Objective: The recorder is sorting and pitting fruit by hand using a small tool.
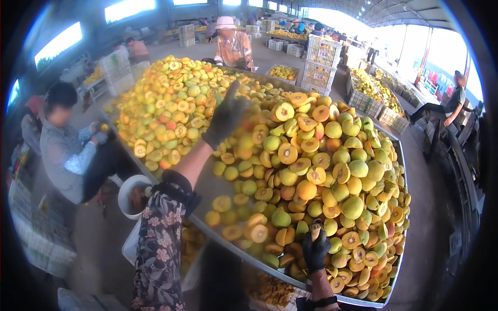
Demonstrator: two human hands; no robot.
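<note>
Halved yellow-green peaches [288, 153], many with the pit showing, lie heaped on a metal-edged table [249, 258] before me. My left hand [229, 116], in a dark glove, reaches over the middle of the heap, a finger pointing away from me; no fruit shows in it, and its far side is blurred. Close to the table's near edge, my right hand [316, 248], also in a dark glove, is closed on a small tool with a wooden handle [315, 231]. The tool's working end cannot be made out. Halves lie all around that hand.
A white bucket [134, 196] stands by the near left table edge, beside a seated person [70, 151]. Another person in a pink hat [233, 46] is at the far side. Below the near edge is a crate of fruit pieces [272, 291]. Stacked crates [320, 64] stand beyond.
</note>
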